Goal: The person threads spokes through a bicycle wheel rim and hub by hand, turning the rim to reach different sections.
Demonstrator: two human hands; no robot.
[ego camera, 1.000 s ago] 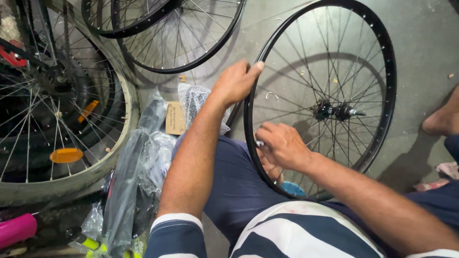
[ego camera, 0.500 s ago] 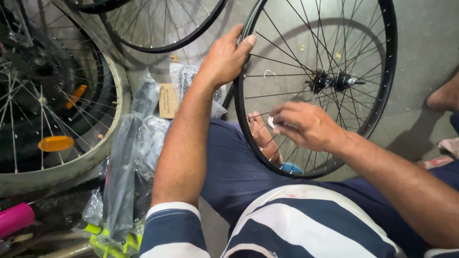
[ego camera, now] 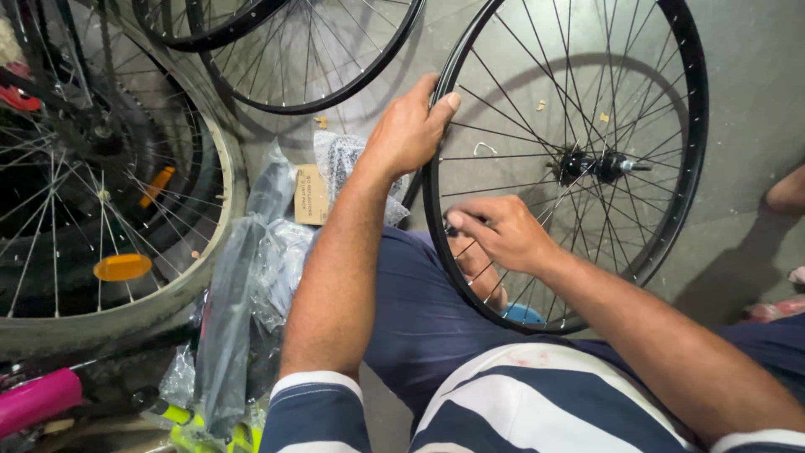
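We hold the black bicycle wheel [ego camera: 671, 126] upright between our knees, resting against the blue-clad leg [ego camera: 419, 319]. Our left hand [ego camera: 408, 130] is closed over the upper left part of the rim, thumb on the near side, fingers wrapped around the outer edge. Our right hand [ego camera: 501, 231] sits just inside the rim at its lower left, fingers pinched narrowly on a small dark object at a spoke end; we cannot tell what that object is. The hub [ego camera: 595, 165] lies at the wheel centre, to the right of both hands, its axle pointing right.

A clear plastic bag with patterned contents [ego camera: 344, 164] and a small cardboard tag [ego camera: 310, 195] lie on the concrete floor [ego camera: 755, 101] just left of the left wrist. A dark plastic-wrapped bundle [ego camera: 243, 294] lies beside the left forearm. A second black rim [ego camera: 335, 96] lies at the top. A tyred wheel with an orange reflector [ego camera: 122, 267] fills the left edge.
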